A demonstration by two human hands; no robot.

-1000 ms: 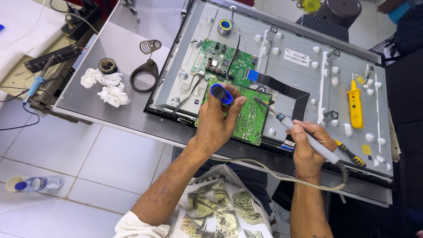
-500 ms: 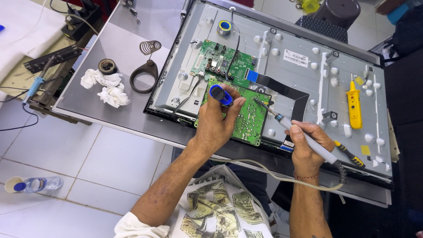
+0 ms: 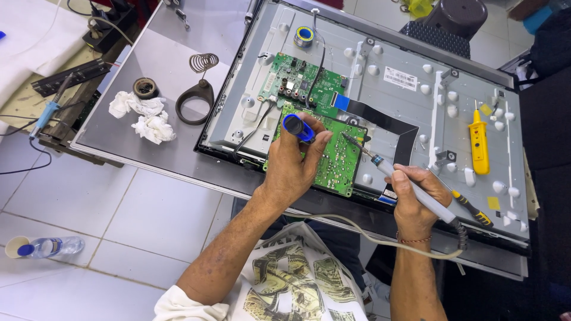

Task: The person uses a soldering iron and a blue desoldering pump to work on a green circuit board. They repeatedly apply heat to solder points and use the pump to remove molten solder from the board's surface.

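An opened flat-screen panel [image 3: 410, 107] lies back-up on the table, with two green circuit boards inside. My left hand [image 3: 294, 169] rests on the lower green board [image 3: 342, 160] and grips a blue desoldering pump [image 3: 298, 128], tip down on the board. My right hand [image 3: 419, 199] holds a grey soldering iron [image 3: 410, 184] like a pen; its tip touches the same board just right of the pump. The iron's cord [image 3: 369, 235] loops back toward my body. The upper green board [image 3: 300, 86] sits above, joined to a black flat cable [image 3: 380, 119].
A yellow tester screwdriver [image 3: 479, 142] and a dark screwdriver [image 3: 473, 209] lie on the panel's right side. A solder spool [image 3: 304, 37] sits near its top edge. Left of the panel are a spiral iron stand [image 3: 196, 98], crumpled tissues [image 3: 146, 116] and a small tin [image 3: 144, 88]. A water bottle [image 3: 44, 246] lies on the tiled floor.
My right hand has brought the soldering iron up and left, so its tip now meets the lower board beside the pump. My left hand has stayed put.
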